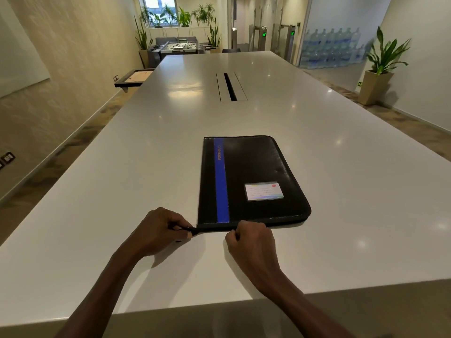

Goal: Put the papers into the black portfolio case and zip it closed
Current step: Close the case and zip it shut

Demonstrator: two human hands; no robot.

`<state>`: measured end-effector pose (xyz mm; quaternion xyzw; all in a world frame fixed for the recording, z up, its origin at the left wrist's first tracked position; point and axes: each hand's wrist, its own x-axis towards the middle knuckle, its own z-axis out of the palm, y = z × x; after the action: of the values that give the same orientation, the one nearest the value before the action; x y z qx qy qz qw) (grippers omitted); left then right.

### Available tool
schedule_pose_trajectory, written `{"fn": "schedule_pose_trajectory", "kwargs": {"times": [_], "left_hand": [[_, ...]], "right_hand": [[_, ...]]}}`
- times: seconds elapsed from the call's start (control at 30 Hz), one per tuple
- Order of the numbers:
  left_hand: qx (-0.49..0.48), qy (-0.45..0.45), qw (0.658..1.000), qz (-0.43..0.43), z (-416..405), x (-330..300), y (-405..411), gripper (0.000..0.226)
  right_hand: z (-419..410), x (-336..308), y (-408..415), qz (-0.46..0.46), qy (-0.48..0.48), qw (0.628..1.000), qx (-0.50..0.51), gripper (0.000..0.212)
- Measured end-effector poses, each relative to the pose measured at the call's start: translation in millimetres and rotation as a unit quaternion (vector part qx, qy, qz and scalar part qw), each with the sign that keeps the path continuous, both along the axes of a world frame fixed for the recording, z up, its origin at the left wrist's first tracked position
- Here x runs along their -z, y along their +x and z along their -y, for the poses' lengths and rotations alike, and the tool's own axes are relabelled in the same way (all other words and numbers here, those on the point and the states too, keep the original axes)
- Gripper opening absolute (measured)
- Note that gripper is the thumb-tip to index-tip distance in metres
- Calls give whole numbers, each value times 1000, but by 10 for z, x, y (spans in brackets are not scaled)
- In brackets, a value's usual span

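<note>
Right now the black portfolio case (253, 181) lies flat on the surface (341, 167), long axis running near to far, just beyond both hands. My left hand (158, 230) pinches the zipper pull (192, 230) at its near-left corner; my right hand (251, 237) grips the near edge.

Room was evenly bright, lit from overhead; small ceiling-light spots glared across the glossy white surface (317, 142). A far window (158, 3) was blown out. Soft shadows fell just below the hands (158, 230) and forearms. Wide-angle bending curved walls and surface edges. Foreground sharp; distant background soft, slightly smeared.
</note>
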<state>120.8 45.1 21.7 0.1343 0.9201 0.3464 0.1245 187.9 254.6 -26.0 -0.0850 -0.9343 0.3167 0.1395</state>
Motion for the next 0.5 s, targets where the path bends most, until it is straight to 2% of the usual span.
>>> {"fn": "schedule_pose_trajectory", "kwargs": {"times": [0.33,0.5], "left_hand": [[10,-16,1000,17,-75,-59,0,15],[-8,-26,1000,8,-33,-54,6,16]], "right_hand": [[-218,43,82,-18,5,1000,23,28],[-182,46,81,-27,-10,998,-48,26]]}}
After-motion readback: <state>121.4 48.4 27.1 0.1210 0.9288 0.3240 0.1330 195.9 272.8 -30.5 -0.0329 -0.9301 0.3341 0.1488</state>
